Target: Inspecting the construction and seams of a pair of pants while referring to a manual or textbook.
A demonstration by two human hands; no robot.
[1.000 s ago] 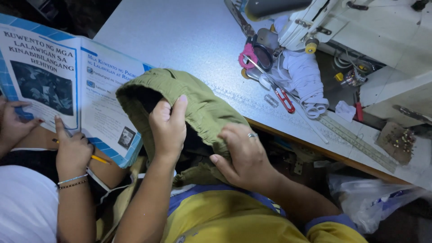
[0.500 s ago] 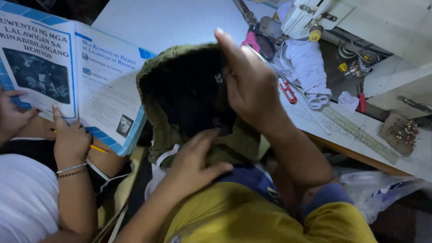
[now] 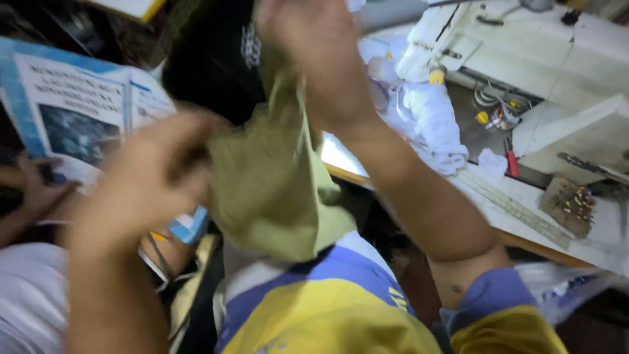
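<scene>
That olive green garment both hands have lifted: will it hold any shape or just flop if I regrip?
The olive garment probably flops: it hangs in loose folds below the left hand and right hand. It seems light, since pinched edges carry it. The dark lining may slide a little, though blur hides the texture.

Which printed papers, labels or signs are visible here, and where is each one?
Open booklet: at left, held by another person's hand; white pages, blue borders, dark photo.
Small white print: on the dark lining of the olive garment that the left hand and right hand hold up; blurred.
</scene>
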